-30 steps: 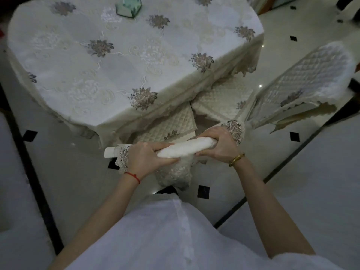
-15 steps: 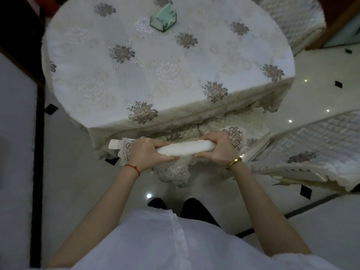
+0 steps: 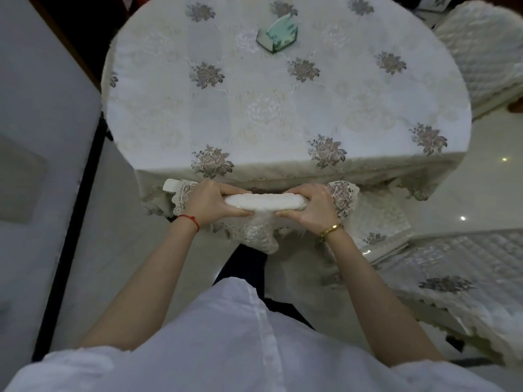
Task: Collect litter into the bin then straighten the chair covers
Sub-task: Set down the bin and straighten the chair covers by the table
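Note:
A white chair back top rail point(image 3: 266, 201) with a lace-trimmed cream chair cover point(image 3: 260, 236) draped over it stands right at the table's near edge. My left hand point(image 3: 209, 200) grips the left part of the rail, lace bunched beside it. My right hand point(image 3: 314, 206) grips the right part, next to an embroidered flower on the cover. The chair seat is hidden under the table and my arms. No litter or bin is in view.
A round table point(image 3: 283, 108) under a floral tablecloth fills the upper frame, with a green tissue holder point(image 3: 278, 33) on it. A quilted covered chair point(image 3: 458, 281) stands at the right, another chair point(image 3: 478, 46) at the top right. A white wall point(image 3: 36, 137) runs along the left.
My view has swung left and squared up to the table. Both hands keep their grip on the covered chair rail, which now sits closer to the table edge.

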Action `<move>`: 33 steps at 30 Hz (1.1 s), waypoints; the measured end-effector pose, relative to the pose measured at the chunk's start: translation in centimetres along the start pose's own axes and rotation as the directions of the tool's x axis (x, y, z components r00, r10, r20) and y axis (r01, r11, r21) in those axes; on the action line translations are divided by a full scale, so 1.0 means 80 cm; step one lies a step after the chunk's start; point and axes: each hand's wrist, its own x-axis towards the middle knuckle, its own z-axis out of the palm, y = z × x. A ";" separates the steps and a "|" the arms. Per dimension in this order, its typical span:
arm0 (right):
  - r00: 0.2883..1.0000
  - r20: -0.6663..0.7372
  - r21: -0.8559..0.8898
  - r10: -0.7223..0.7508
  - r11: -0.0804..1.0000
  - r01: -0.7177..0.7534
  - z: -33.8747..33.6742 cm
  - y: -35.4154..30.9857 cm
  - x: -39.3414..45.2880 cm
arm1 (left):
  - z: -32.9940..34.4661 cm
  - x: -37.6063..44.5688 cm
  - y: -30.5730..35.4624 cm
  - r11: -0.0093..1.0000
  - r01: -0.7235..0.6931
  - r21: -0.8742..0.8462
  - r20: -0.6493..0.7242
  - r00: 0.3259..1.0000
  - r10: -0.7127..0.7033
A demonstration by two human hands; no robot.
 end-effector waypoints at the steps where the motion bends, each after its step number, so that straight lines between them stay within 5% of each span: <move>1: 1.000 -0.004 0.001 -0.005 1.000 0.005 -0.001 0.003 0.006 | 0.001 0.005 0.002 1.000 -0.005 -0.003 -0.006 1.000 0.005; 13: 1.000 0.016 -0.018 -0.025 1.000 0.025 -0.016 0.034 0.062 | 0.008 0.053 0.010 0.999 0.037 -0.029 -0.087 0.995 -0.040; 24: 0.996 0.069 -0.053 -0.056 0.997 0.060 -0.016 0.036 0.064 | 0.003 0.056 0.009 0.999 0.039 0.023 -0.026 0.999 -0.038; 33: 0.990 -0.102 -0.160 -0.099 0.984 0.082 -0.043 0.032 -0.009 | -0.012 0.005 0.035 0.963 -0.163 0.216 -0.083 0.979 0.185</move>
